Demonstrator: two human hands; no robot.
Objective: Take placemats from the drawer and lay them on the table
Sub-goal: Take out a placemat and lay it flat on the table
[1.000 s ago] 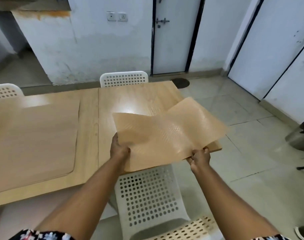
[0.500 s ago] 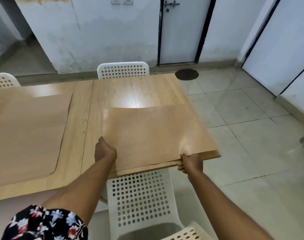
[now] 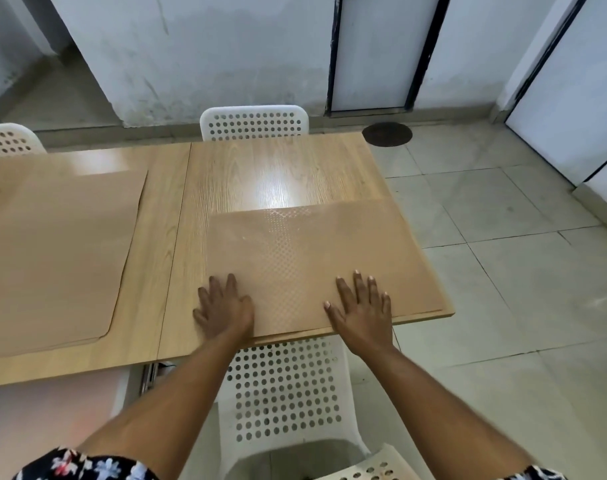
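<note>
While flat on the placemat, left hand, right hand, fingers spread, gripping nothing, no writing.

left placemat: cut off by left edge | far-left chair: mostly hidden behind table

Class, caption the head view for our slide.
Both hands, left and right, press a placemat flat on the table.

The light wood-grain bench has a seam running front to back. 2 tan placemats lie flat on it: the right placemat at the near right corner, under both flat palms, and the left placemat well apart across the seam.
</note>
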